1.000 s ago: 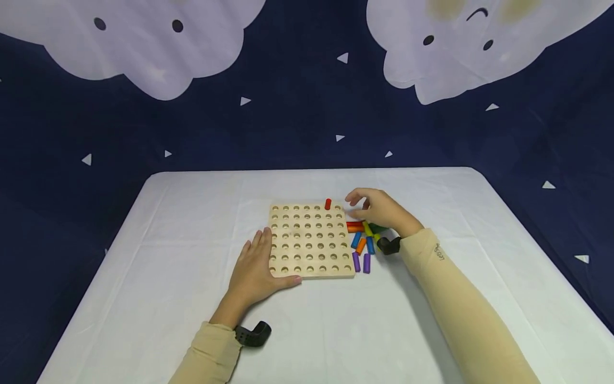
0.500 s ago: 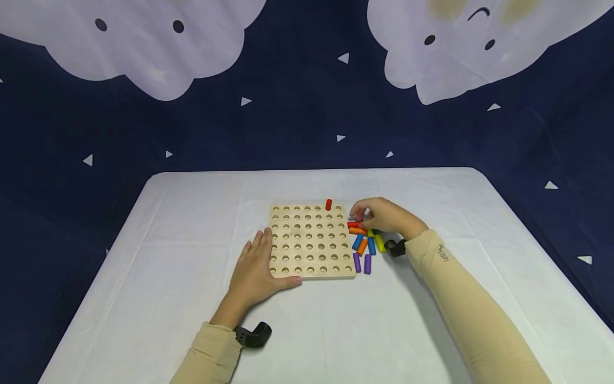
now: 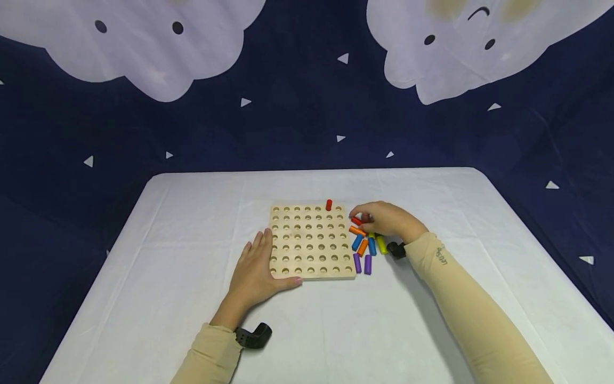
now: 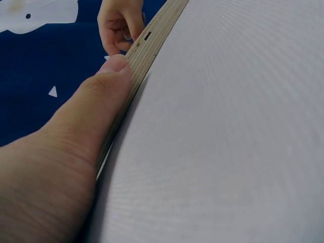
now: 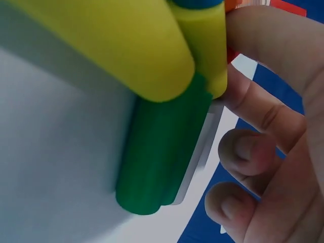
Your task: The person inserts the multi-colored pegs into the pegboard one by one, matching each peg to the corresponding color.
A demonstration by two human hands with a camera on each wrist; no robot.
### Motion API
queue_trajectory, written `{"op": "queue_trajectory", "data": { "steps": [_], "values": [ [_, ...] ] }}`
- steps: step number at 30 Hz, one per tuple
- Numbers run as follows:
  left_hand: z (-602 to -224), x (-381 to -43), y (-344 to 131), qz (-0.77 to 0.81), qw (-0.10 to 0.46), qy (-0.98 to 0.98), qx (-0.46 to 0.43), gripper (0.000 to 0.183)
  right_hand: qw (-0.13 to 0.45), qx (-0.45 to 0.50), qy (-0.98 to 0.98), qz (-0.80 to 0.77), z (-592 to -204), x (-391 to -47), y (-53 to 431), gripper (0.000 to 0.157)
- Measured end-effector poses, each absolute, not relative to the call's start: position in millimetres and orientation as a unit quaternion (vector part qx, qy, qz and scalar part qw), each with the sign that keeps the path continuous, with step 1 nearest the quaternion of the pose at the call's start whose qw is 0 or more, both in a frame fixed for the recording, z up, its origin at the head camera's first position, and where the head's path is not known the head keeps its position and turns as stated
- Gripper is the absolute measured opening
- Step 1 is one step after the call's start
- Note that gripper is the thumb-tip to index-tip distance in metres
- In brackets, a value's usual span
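Observation:
A square wooden pegboard (image 3: 314, 241) with rows of round holes lies on the table. One red peg (image 3: 329, 205) stands in a hole of its back row. My left hand (image 3: 254, 269) rests against the board's left side and front corner, fingers straight; its thumb (image 4: 101, 93) lies along the board's edge. Beside the board's right side, my right hand (image 3: 386, 217) pinches another red peg (image 3: 356, 220) between thumb and finger, just above the pile. Under that hand are an orange peg (image 3: 357, 231), yellow pegs (image 5: 152, 61) and green pegs (image 5: 157, 157).
Blue pegs (image 3: 372, 246), another orange peg (image 3: 363, 247), and two purple pegs (image 3: 368, 264) lie loose right of the board. A white cloth covers the table (image 3: 192, 213). Behind it hangs a dark blue backdrop (image 3: 297, 128) with white clouds.
My right hand has come down to the pegs from beside the board's back corner and taken a red peg, which has shifted and turned. My left hand stays put.

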State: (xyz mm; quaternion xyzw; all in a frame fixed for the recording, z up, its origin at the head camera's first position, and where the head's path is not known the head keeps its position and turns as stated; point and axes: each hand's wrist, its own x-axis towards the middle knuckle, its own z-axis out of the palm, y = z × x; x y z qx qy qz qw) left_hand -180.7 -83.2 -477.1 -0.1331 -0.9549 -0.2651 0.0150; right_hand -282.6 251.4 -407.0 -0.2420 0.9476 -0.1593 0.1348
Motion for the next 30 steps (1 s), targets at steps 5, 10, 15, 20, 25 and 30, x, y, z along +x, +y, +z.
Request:
{"op": "queue_trajectory", "data": {
  "steps": [5,10,15,20,25,30],
  "values": [
    [-478.5,-181.2,-83.3,-0.264,0.016,-0.955,-0.132,0.144,0.143,-0.236,0.946,-0.171,-408.1,-284.0,253.9,0.036],
    [-479.6,-181.5,-83.1,-0.262,0.018,-0.956,-0.134,0.144,0.15,-0.223,0.943,-0.195,-411.2,-286.4,256.7,0.035],
    [-479.4,-181.6,-82.9,-0.264,0.018,-0.955,-0.134,0.143,0.135,-0.198,0.942,-0.234,-412.0,-290.2,255.8,0.038],
    [-478.0,-181.4,-83.8,-0.264,0.017,-0.955,-0.132,0.143,0.108,-0.168,0.941,-0.272,-411.4,-299.0,247.6,0.038],
    [-476.6,-180.8,-84.3,-0.267,0.014,-0.955,-0.132,0.142,0.088,-0.148,0.94,-0.293,-410.5,-307.6,238.0,0.035],
    [-476.4,-179.8,-84.2,-0.271,0.01,-0.953,-0.133,0.142,0.068,-0.144,0.941,-0.3,-412.8,-311.4,230.7,0.034]
  ]
}}
